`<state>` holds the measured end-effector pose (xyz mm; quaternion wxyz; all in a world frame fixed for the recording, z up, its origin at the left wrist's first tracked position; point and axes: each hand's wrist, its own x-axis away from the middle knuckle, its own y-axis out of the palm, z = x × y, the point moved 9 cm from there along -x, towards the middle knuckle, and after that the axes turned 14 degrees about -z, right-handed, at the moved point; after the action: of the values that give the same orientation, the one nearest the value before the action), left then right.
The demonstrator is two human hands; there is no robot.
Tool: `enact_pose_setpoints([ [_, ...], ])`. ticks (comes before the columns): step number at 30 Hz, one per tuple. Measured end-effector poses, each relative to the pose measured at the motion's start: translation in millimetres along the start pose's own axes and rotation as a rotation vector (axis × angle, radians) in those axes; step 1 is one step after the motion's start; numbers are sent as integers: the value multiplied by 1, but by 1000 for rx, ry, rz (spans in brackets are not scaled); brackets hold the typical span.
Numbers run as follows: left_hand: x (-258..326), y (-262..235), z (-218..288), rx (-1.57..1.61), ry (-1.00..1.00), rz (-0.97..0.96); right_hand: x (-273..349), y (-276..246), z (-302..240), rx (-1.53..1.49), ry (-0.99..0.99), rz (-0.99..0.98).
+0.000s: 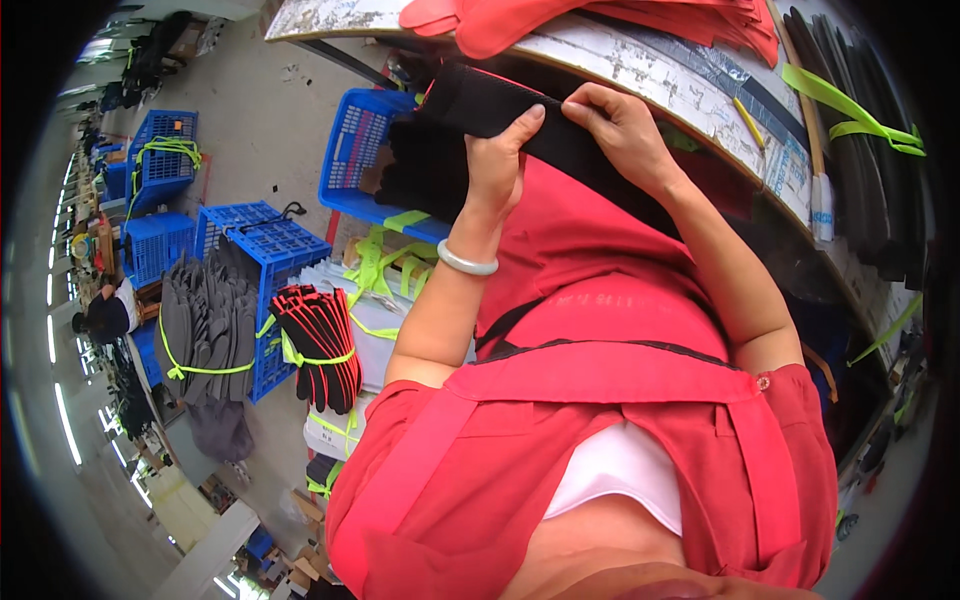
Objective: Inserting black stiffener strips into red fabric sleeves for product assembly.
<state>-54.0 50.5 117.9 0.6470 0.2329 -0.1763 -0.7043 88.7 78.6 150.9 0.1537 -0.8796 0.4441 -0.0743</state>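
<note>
A black fabric piece with a red edge (468, 98) is held up in front of my red apron (580, 215), just below the table edge. My left hand (500, 155), with a pale bangle (467, 259) on its wrist, is closed on it, thumb on top. My right hand (625, 135) pinches at the same black piece farther right, thumb against curled forefinger. Beneath the left hand, more black fabric (420, 170) hangs at the blue crate (345, 150). The fingers under the cloth are hidden.
The worn white table (680, 95) carries red glove-shaped pieces (520, 22) and a yellow pencil (748, 122). Dark strips (880, 150) with a lime tie lie at the right. Tied bundles of grey pieces (208, 320) and black-and-red pieces (315, 345) stand beside a blue crate (285, 250) at left.
</note>
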Motion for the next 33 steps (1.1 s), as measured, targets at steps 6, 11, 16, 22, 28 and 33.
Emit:
enact_pose_setpoints([
  [6, 5, 6, -19, 159, -50, 13, 3, -3, -5, 176, -1, 64],
  [11, 23, -1, -32, 35, -30, 75, 5, 8, -3, 90, -130, 39],
  [16, 26, -4, -41, 314, -198, 80, 11, 8, 23, 55, 53, -1],
  [22, 36, -14, -36, 203, -46, 168, 11, 19, 6, 185, 43, -3],
  [28, 37, -18, -15, -249, -500, -306, 17, 23, -17, 648, -131, -289],
  [33, 42, -16, -15, -437, -393, -271, 11, 31, -60, 786, -463, -195],
])
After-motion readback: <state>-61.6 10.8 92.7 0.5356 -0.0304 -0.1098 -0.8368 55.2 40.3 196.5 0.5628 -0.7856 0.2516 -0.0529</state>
